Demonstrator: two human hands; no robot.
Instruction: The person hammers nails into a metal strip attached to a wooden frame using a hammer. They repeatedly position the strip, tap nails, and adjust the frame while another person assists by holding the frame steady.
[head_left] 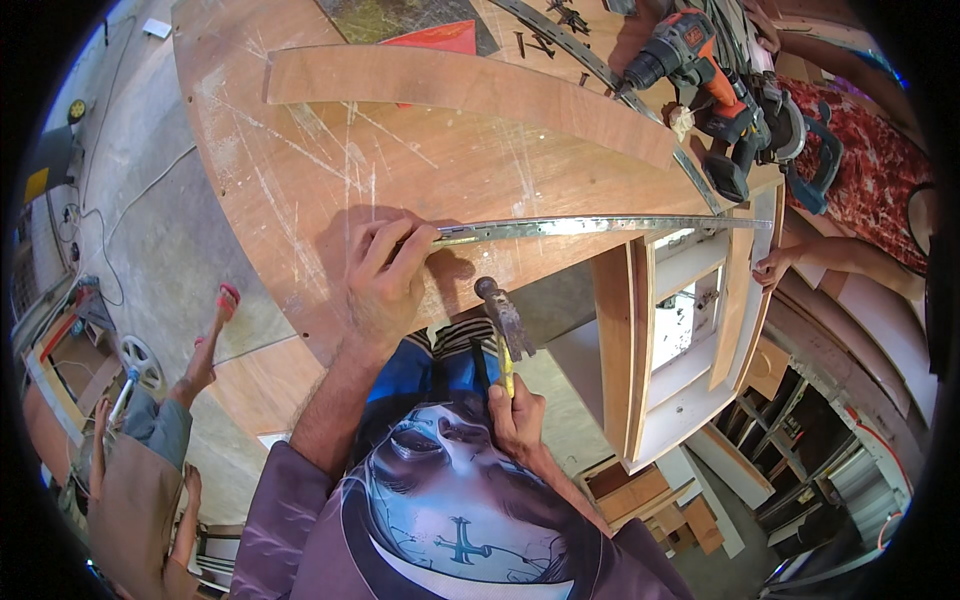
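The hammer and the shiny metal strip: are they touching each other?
Apart: the head view shows wooden tabletop between the hammer and the metal strip.

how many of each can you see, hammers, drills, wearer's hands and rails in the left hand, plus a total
hammer: 1
drill: 1
wearer's hands: 2 (left hand, right hand)
rail in left hand: 1
total: 5
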